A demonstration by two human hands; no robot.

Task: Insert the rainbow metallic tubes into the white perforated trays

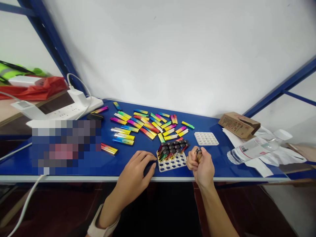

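Observation:
My right hand (201, 165) is closed round one small stick-shaped device (198, 152) with a dark tip, just right of a white holed tray (172, 162). Several devices with black tops stand in the tray's back rows. My left hand (139, 166) rests on the blue table left of that tray, fingers curled and touching its edge; nothing shows in it. Many rainbow-coloured stick devices (148, 126) lie scattered behind the tray. A second white holed tray (206, 138) lies flat, with nothing in it, to the right.
A white power strip (61, 112) with a plug and cable sits at back left. A cardboard box (239, 124), white papers and a lying plastic bottle (254, 148) crowd the right end. A blurred patch covers the left table area. The table's front edge (98, 178) runs under my wrists.

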